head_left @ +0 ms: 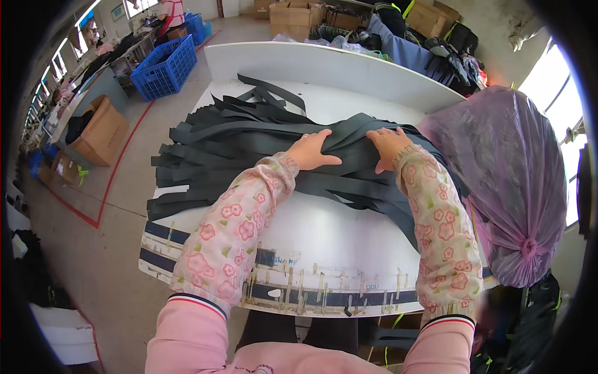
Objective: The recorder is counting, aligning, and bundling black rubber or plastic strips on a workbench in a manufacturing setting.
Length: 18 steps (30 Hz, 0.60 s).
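Observation:
A thick bundle of long, flat, dark grey fabric strips (233,140) lies across the white table (324,227). The strips fan out on the left, with staggered cut ends, and gather toward the right. On the middle of the bundle rests my left hand (309,151), thumb and fingers spread apart. My right hand (389,148) lies a little further right on the same strips, its thumb also away from the fingers. Between the two hands the strips cross and bunch up. Neither hand is closed round a strip as far as I can see.
A large pinkish plastic bag (504,168) bulges against the table's right side. An upright white board (324,65) borders the far edge. Along the near edge run dark bands and worn tape (311,293). A blue crate (165,67) and a cardboard box (99,131) stand at the left.

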Each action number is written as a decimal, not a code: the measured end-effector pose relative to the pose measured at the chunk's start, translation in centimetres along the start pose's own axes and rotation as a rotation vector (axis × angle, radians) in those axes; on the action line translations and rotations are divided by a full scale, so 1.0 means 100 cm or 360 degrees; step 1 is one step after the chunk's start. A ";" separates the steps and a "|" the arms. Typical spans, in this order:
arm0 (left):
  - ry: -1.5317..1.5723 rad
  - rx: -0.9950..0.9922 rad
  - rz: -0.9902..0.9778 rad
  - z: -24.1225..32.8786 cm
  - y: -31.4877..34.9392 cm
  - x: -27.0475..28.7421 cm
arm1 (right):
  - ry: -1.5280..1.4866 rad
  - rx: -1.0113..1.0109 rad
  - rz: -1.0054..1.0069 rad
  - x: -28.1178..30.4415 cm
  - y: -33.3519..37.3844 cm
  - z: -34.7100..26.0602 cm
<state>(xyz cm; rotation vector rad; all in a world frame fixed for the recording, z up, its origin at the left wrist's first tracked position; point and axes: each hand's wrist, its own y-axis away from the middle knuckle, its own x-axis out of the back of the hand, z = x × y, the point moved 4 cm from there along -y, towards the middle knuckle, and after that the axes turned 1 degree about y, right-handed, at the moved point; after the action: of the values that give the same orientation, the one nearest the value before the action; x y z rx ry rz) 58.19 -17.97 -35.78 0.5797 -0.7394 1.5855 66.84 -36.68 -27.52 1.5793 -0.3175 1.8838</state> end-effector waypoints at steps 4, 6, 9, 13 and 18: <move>-0.0139 0.0109 -0.0073 0.005 -0.031 -0.003 | -0.0003 -0.0078 -0.0127 -0.002 -0.015 0.009; -0.0062 0.0277 -0.0144 0.003 -0.042 -0.003 | 0.0055 -0.0082 -0.0100 -0.002 -0.016 0.009; -0.0098 0.0159 -0.0129 0.005 -0.050 -0.007 | 0.0198 -0.0051 -0.0044 -0.001 -0.017 0.002; -0.0241 -0.0197 -0.0176 0.020 -0.053 -0.015 | 0.0241 0.0025 0.0031 -0.007 -0.005 0.002; 0.0355 -0.0026 -0.0425 0.020 -0.051 -0.012 | -0.0013 0.0167 0.0091 -0.009 0.019 -0.002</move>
<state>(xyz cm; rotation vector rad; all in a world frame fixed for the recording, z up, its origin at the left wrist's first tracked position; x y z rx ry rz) 63.28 -19.89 -34.60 0.4598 -0.4854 1.3678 65.58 -38.29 -28.01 1.6633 -0.2737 1.9667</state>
